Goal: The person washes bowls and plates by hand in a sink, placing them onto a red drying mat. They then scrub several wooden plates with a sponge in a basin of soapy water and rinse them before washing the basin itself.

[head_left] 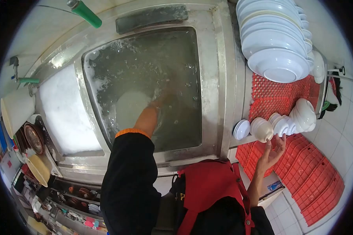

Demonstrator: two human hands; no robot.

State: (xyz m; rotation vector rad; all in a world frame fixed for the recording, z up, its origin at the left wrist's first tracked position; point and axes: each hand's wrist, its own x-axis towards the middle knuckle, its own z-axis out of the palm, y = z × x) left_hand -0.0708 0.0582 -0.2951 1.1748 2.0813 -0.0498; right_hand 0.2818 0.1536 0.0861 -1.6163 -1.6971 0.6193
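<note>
My left arm, in a black sleeve with an orange cuff, reaches down into the murky water of the sink (208,90). Under the surface my left hand (166,92) shows only as a dim shape, its fingers hidden. A pale round plate (131,107) lies underwater beside that wrist. Off to the right, my right hand (272,152) has its thumb and fingers apart, fingertips right at a row of small bowls (279,126). Beside these stand cream bowls (261,130) and a small white dish (241,129), all tipped on their sides.
White plates (278,64) stand in a long stack on the red perforated mat (268,94). Larger white bowls (304,115) sit near the mat's edge. Red plastic crates (310,172) are below. White foam (66,113) fills the left basin; a green-handled hose (86,15) hangs above.
</note>
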